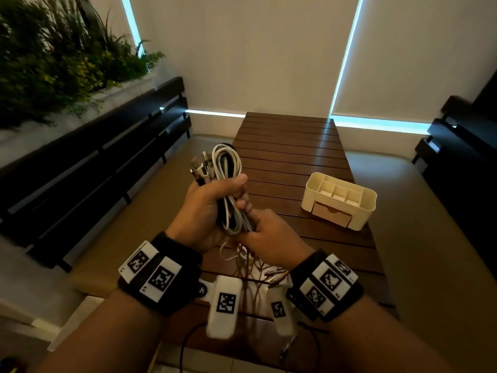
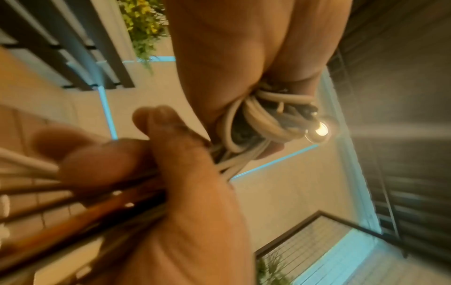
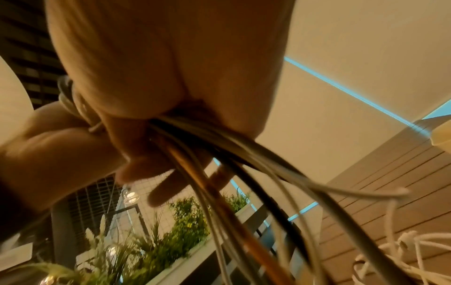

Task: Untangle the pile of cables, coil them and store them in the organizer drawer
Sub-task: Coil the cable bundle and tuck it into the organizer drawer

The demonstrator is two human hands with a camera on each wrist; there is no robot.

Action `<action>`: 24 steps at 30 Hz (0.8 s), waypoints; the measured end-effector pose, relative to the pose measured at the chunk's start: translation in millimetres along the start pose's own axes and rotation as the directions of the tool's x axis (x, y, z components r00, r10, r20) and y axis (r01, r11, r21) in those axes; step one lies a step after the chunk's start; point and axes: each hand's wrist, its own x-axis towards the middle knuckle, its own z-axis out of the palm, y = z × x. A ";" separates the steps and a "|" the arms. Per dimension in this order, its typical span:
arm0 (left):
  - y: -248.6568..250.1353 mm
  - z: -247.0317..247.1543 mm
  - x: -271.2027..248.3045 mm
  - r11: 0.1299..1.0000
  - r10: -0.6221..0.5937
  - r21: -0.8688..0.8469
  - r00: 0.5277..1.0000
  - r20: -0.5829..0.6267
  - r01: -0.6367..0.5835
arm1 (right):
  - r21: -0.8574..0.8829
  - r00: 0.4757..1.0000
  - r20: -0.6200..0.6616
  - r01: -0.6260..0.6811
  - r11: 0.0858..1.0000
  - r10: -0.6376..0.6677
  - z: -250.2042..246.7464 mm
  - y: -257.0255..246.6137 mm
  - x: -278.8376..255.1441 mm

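My left hand (image 1: 212, 200) grips a bundle of white, grey and black cables (image 1: 227, 168) around its middle, loops and plugs sticking up above the fist. Just below, my right hand (image 1: 269, 232) holds the bundle's lower strands. Loose cable ends (image 1: 250, 262) hang from it down to the table. The cream organizer (image 1: 368, 200) stands at the right, its wooden drawer (image 1: 332, 214) closed. In the left wrist view my left hand (image 2: 231, 57) clasps the white loops (image 2: 258, 117). In the right wrist view several strands (image 3: 244, 173) run out under my right hand (image 3: 171, 57).
The slatted wooden table (image 1: 290, 146) stretches ahead. Two white tagged devices (image 1: 226, 302) lie near its front edge between my wrists. A black bench (image 1: 107, 162) and a planter of greenery (image 1: 53, 63) line the left; another dark bench (image 1: 457, 157) is at the right.
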 end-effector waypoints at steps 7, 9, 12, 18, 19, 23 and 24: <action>25.7 -13.6 -2.9 0.973 0.003 -0.227 0.993 0.117 0.024 | 0.070 0.990 -0.011 -0.140 0.988 0.141 -0.5 22.3 -4.7; 27.2 -21.2 -3.3 0.979 -0.016 -0.203 0.997 0.076 0.031 | 0.064 0.980 0.006 -0.200 0.978 0.200 -9.5 30.7 -7.1; 18.6 -38.9 -2.5 0.973 -0.106 -0.214 0.991 -0.082 0.086 | 0.082 0.978 0.056 -0.205 0.975 0.201 -29.5 33.7 -11.5; -9.9 -60.6 -3.9 0.962 -0.260 -0.134 0.948 -0.184 0.238 | 0.471 0.985 0.115 -0.166 0.867 0.126 -52.9 40.0 -8.6; -15.0 -61.0 -5.1 0.954 -0.289 -0.136 0.943 -0.165 0.268 | 0.494 0.987 0.102 -0.159 0.855 0.125 -54.0 39.8 -6.7; -33.2 -60.3 -12.5 0.918 -0.393 -0.101 0.916 -0.080 0.385 | 0.412 0.992 0.043 -0.126 0.902 0.119 -57.1 34.6 -5.1; -36.2 -59.0 -14.8 0.904 -0.425 -0.083 0.904 -0.054 0.420 | 0.392 0.993 0.031 -0.119 0.912 0.116 -56.9 33.0 -4.8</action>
